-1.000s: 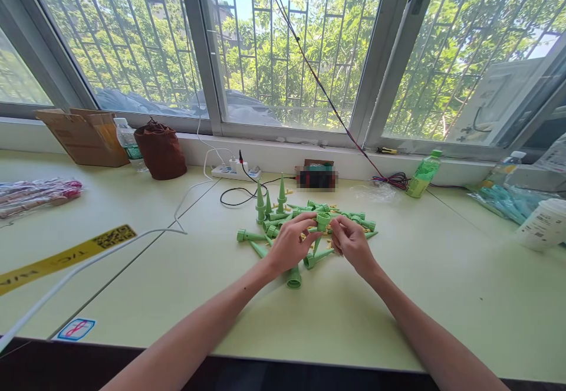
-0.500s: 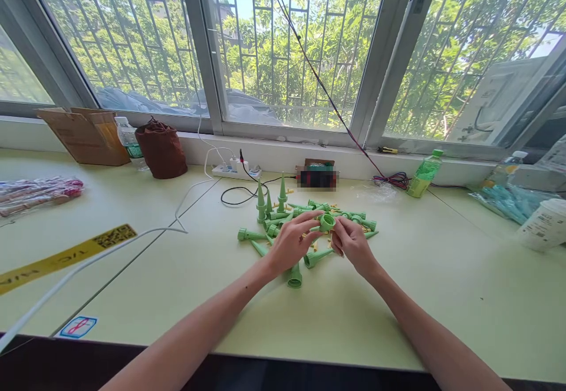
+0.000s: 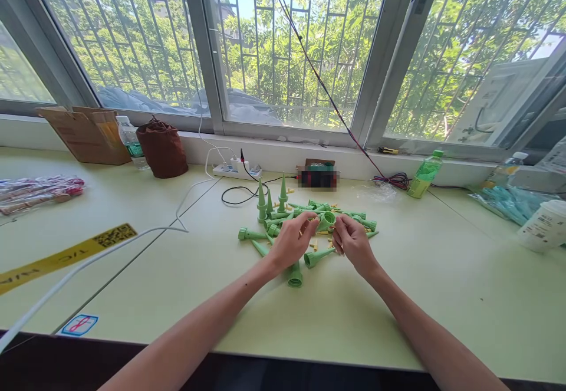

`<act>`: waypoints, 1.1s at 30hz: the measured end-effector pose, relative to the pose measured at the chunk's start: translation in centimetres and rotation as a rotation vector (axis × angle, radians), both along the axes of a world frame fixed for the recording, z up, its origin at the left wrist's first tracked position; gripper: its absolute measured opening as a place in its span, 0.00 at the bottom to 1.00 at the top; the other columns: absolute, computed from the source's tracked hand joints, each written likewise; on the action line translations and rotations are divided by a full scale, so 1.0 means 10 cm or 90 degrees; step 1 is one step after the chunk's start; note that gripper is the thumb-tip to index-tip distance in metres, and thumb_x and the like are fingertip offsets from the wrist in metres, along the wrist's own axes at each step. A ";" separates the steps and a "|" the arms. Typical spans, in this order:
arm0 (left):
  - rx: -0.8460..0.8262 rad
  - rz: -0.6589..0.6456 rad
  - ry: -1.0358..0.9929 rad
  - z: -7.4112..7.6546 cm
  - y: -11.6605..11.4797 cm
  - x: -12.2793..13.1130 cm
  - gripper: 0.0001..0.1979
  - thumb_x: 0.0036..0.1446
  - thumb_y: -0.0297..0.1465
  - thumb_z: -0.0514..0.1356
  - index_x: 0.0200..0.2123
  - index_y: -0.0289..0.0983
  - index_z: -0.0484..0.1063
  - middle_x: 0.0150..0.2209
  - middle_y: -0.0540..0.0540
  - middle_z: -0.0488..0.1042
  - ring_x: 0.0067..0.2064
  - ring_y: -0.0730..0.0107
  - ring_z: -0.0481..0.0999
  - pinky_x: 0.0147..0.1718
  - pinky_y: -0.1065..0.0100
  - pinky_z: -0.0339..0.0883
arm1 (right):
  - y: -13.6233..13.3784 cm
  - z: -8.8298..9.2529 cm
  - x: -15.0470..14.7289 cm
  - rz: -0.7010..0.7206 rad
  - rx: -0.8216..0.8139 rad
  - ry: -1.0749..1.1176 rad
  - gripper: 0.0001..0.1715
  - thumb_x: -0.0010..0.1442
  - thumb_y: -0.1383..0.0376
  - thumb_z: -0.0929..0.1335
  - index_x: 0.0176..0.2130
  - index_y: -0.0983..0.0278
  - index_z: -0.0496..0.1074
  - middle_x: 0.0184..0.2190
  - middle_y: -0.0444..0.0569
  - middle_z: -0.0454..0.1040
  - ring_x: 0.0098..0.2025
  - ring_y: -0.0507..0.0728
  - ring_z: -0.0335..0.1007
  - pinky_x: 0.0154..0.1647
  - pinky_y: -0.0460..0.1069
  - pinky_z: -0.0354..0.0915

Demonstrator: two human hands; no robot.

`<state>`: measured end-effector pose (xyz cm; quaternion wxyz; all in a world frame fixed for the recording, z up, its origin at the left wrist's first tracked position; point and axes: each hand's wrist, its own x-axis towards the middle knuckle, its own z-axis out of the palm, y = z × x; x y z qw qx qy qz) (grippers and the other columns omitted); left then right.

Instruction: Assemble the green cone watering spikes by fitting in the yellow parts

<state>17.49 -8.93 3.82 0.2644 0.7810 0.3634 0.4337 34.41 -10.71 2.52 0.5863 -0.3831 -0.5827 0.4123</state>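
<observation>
A hollow green plastic watering spike [image 3: 326, 222] is raised over the pile, its round open end facing me. My right hand [image 3: 354, 245] pinches it at its right side. On its left side, the bent fingers of my left hand [image 3: 292, 242] are drawn together close to the rim; a small yellowish bit shows at their tips, too small to make out. Beneath and behind both hands lie several more green spikes [image 3: 294, 275] and small yellow plastic pieces [image 3: 313, 245]. Toward the back left of the pile, a few spikes [image 3: 283, 195] stand upright, points up.
A power strip [image 3: 237, 170] with cables lies by the window sill. At left are a cardboard box [image 3: 86, 136], a water bottle [image 3: 131, 143] and a brown drawstring bag [image 3: 161, 149]. A green drink bottle [image 3: 425, 175] and a white cup [image 3: 545, 226] stand at right.
My left fingers have pulled back from over the spike's rim and curled in. The spike has tilted, showing more of its side. My right hand has barely moved.
</observation>
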 end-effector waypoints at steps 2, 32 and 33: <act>-0.058 -0.022 -0.041 0.00 0.00 0.01 0.19 0.67 0.44 0.47 0.39 0.36 0.70 0.24 0.51 0.74 0.20 0.76 0.67 0.22 0.74 0.61 | 0.01 -0.03 0.00 0.012 0.001 -0.009 0.24 0.63 0.48 0.65 0.26 0.60 0.57 0.16 0.35 0.48 0.14 0.47 0.48 0.13 0.44 0.50; -0.090 -0.126 -0.007 0.06 -0.07 -0.03 0.19 0.63 0.43 0.54 0.51 0.38 0.67 0.39 0.44 0.74 0.26 0.74 0.75 0.27 0.71 0.72 | 0.01 -0.05 0.02 0.027 -0.009 -0.036 0.23 0.63 0.47 0.64 0.27 0.60 0.60 0.15 0.34 0.50 0.14 0.47 0.48 0.13 0.44 0.49; -0.079 -0.118 0.007 0.06 -0.07 -0.03 0.19 0.63 0.42 0.55 0.52 0.38 0.66 0.41 0.43 0.73 0.26 0.74 0.75 0.27 0.71 0.72 | 0.01 -0.05 0.03 0.024 -0.009 -0.040 0.23 0.64 0.47 0.64 0.27 0.61 0.59 0.14 0.34 0.50 0.13 0.47 0.49 0.13 0.44 0.49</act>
